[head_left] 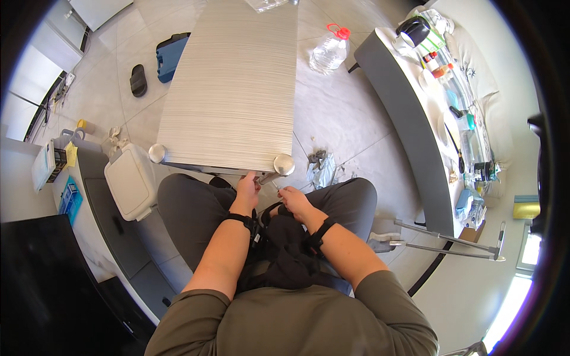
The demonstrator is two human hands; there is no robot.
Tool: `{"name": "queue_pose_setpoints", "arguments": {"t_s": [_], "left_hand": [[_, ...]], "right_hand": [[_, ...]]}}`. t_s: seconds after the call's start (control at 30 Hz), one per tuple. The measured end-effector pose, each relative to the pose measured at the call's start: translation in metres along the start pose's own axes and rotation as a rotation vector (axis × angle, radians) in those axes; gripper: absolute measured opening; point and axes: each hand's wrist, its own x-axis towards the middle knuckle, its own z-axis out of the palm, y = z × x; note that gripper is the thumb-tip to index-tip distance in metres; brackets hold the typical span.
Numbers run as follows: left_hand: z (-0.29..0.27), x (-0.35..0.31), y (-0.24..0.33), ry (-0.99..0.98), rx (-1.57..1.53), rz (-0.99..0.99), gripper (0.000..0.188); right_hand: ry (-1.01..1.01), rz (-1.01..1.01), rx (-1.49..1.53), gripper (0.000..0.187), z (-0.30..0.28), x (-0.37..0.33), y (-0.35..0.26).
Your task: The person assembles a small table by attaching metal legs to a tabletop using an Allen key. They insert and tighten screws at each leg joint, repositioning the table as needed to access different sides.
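In front of me lies a large grey wood-grain panel piece of furniture [231,89]. At its near right corner is a short metal leg [284,165] with a round end, and a matching metal leg [157,153] sits at the near left corner. My left hand [247,190] is closed at the near edge, its fingers curled against the base of the right-hand leg. Just to the right, my right hand [295,202] is closed in a pinch below that leg. A thin, pale tip shows at its fingers, too small to name.
A clear water bottle [330,50] with a red cap stands beyond, right of the panel. A crumpled plastic bag [322,169] lies near my right knee. Left are a white lidded bin [132,183], a blue case [172,57] and a slipper [138,80]. A cluttered cabinet [409,124] stands right.
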Motion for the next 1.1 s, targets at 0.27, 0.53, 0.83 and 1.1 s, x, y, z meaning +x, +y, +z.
{"name": "queue_pose_setpoints", "arguments": {"t_s": [0.27,0.53,0.83,1.1], "left_hand": [[0.001,-0.007,0.005,0.014,0.230,0.042,0.013],[-0.002,-0.008,0.002,-0.113,-0.024,0.007,0.017],[-0.002,0.005,-0.007,0.021,0.082,0.106,0.033],[-0.004,0.012,-0.014,0.057,0.104,0.137,0.027]], "right_hand": [[-0.129,0.053,0.179,0.019,0.006,-0.003,-0.011],[-0.031,-0.077,-0.094,0.021,0.012,0.012,-0.011],[-0.022,-0.206,-0.209,0.023,0.008,0.013,-0.010],[0.003,-0.212,-0.192,0.024,0.009,0.023,-0.004]]}}
